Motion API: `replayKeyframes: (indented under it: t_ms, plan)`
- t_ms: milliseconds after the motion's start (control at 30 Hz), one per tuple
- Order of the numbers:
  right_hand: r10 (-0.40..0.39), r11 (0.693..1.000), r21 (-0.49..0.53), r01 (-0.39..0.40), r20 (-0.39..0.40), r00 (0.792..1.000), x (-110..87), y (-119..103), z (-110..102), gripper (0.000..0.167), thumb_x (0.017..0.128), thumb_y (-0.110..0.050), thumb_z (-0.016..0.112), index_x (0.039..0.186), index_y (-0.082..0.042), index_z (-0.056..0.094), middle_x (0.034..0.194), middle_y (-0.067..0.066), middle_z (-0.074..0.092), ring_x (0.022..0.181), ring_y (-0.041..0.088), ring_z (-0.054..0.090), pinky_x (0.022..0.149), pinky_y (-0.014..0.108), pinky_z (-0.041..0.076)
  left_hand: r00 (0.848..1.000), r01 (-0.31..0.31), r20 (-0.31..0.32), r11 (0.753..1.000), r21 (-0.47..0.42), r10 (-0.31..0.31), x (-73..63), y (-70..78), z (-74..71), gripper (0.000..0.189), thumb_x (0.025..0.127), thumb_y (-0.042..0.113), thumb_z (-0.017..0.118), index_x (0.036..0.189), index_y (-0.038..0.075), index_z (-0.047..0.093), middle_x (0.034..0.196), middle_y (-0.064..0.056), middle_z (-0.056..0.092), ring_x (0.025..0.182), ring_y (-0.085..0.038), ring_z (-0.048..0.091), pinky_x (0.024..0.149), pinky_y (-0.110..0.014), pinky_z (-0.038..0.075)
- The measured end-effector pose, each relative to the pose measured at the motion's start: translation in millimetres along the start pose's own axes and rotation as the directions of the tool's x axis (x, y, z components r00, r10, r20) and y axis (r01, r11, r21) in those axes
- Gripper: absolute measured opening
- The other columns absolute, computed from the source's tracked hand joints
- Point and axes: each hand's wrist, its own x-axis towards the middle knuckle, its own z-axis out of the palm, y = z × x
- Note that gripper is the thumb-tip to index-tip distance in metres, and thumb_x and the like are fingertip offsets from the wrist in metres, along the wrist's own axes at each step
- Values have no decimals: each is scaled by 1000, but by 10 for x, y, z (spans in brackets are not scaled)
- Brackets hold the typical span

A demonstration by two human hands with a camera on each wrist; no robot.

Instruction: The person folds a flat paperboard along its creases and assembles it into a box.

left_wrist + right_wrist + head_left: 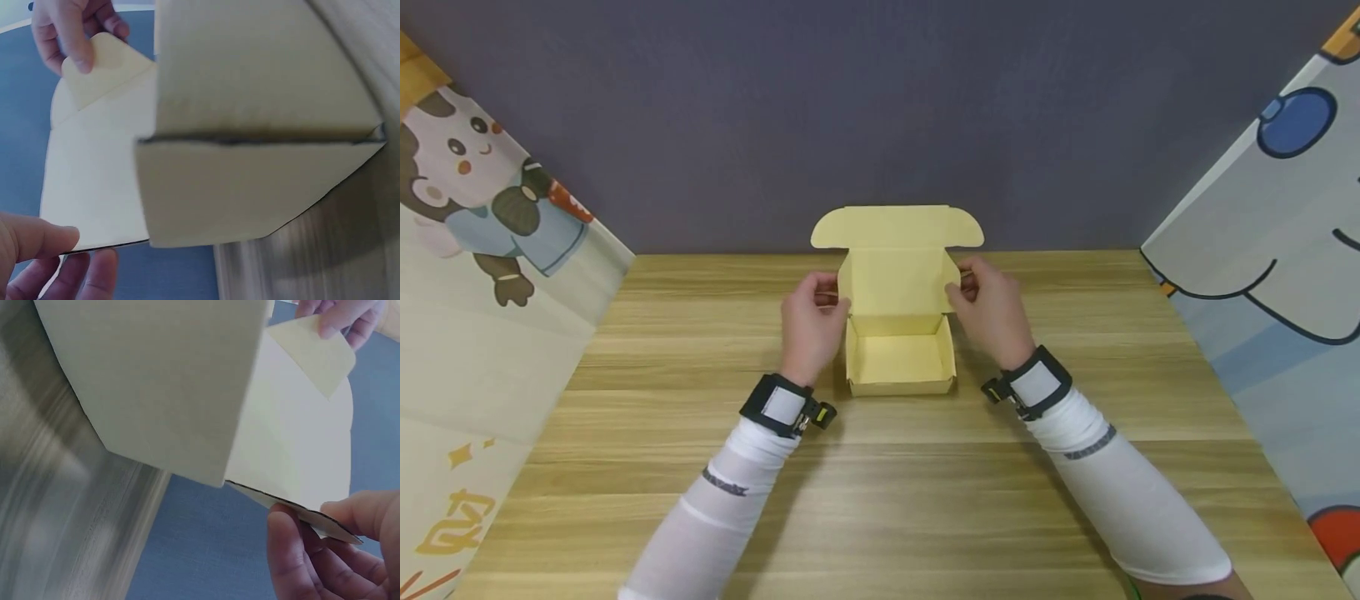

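Observation:
A small pale-yellow cardboard box stands on the wooden table with its lid raised at the back. The lid's front flap, with rounded ears, points up and away. At the lid's left side my left hand pinches the side flap between thumb and fingers. On the other side my right hand pinches the right side flap the same way. Both wrist views show the box wall close up, with the lid spread behind it. Inside the box, the bare bottom shows in the head view.
The wooden tabletop extends around the box on all sides. A dark blue-grey wall rises behind the table's back edge. Panels with cartoon pictures flank it, a monkey figure at left and a large white figure at right.

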Motion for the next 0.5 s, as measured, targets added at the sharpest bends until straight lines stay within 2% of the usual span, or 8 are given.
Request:
replayKeyframes:
  t_ms: [300, 500]
  plan:
    - [-29, 999, 21, 29, -20, 999, -113, -19, 60, 29, 92, -18, 64, 118, -8, 59, 94, 7, 70, 80, 16, 67, 69, 32, 57, 998, -54, -21, 997, -48, 53, -67, -79, 57, 30, 82, -2, 70, 110, -1, 60, 106, -15, 66, 94, -27, 66, 79, -31, 58]
    - [-72, 995, 61, 74, -40, 997, -193, 45, 115, 29, 91, -16, 66, 117, -7, 58, 93, 6, 69, 81, 15, 66, 68, 29, 57, 996, -85, 2, 993, -77, 85, -113, -133, 65, 33, 81, -4, 72, 110, -1, 59, 107, -15, 64, 98, -25, 65, 81, -31, 58]
